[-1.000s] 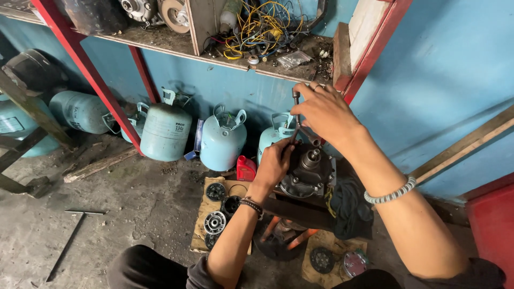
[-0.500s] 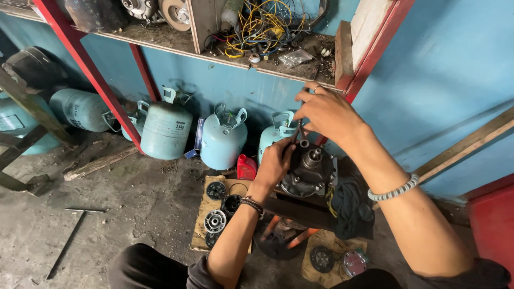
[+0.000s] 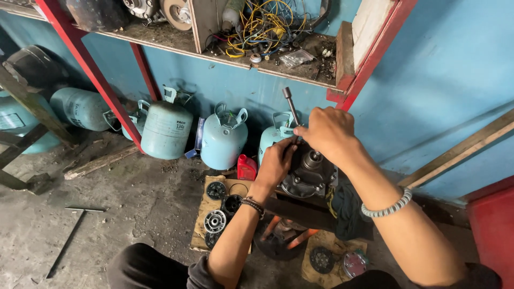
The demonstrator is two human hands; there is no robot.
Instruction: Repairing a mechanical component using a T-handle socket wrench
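Both hands (image 3: 300, 150) closed on compressor (image 3: 309, 172)

Pale blue gas cylinders (image 3: 166, 131) at 10 o'clock; red shelf frame (image 3: 88, 64); yellow wires (image 3: 262, 27) at 12; blue wall (image 3: 444, 69).

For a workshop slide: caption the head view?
Right hand holds metal tool over compressor, left hand steadying it.

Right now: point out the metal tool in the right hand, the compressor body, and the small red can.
metal tool (image 3: 289, 103), head view, bare shaft above the hand.
compressor body (image 3: 310, 172), head view, top face.
small red can (image 3: 247, 168), head view, front side.
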